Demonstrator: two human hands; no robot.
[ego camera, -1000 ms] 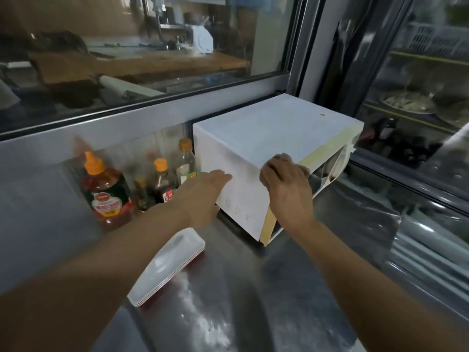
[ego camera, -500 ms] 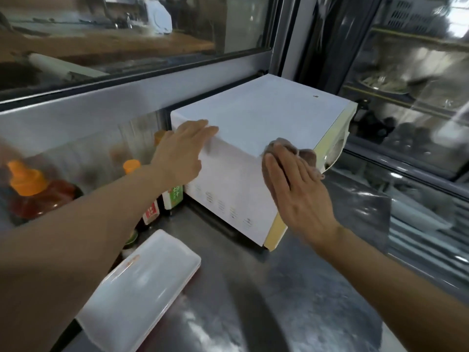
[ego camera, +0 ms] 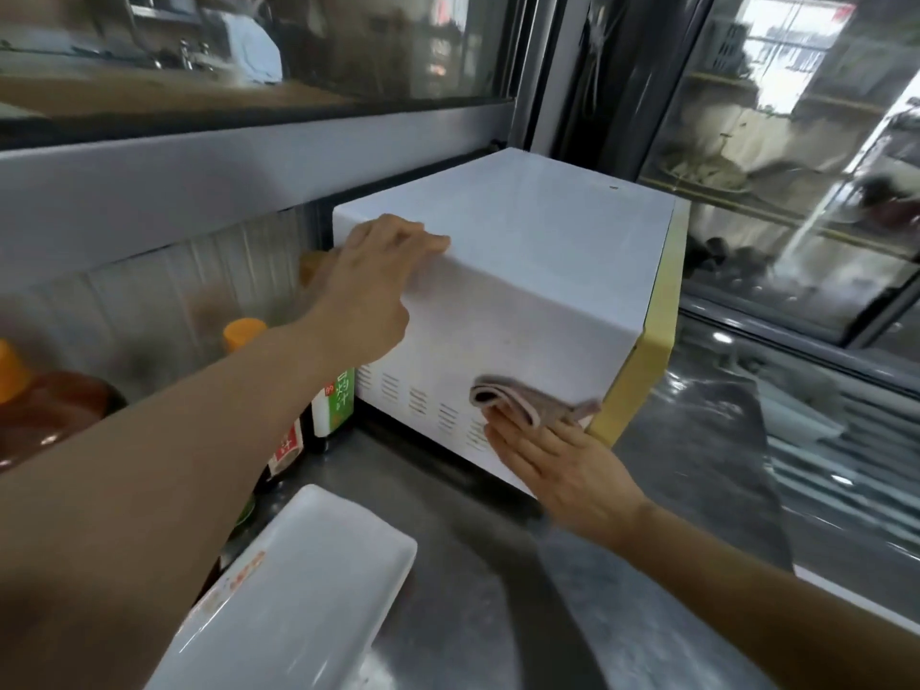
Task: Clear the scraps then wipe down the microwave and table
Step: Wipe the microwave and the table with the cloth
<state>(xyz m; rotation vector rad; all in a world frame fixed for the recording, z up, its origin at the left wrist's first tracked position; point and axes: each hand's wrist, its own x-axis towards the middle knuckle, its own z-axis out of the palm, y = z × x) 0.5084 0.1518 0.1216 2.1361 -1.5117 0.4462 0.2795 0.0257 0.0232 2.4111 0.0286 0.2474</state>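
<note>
A white microwave (ego camera: pixel 527 251) with a yellow front rim stands on the steel table (ego camera: pixel 647 490), its vented left side facing me. My left hand (ego camera: pixel 378 276) rests on the upper left edge of the microwave, fingers laid over the top corner. My right hand (ego camera: pixel 552 465) presses a folded grey-brown cloth (ego camera: pixel 522 398) flat against the lower part of that side panel, near the vent slots and the yellow rim. The fingers of the right hand are straight.
Several sauce bottles (ego camera: pixel 338 400) with orange caps stand left of the microwave against the steel back wall. A stack of white rectangular trays (ego camera: pixel 298 600) lies on the table near me. Glass windows rise behind and to the right.
My right hand has slid the cloth down the microwave's side, from the top edge to the lower vents. My left hand stays on the upper left edge.
</note>
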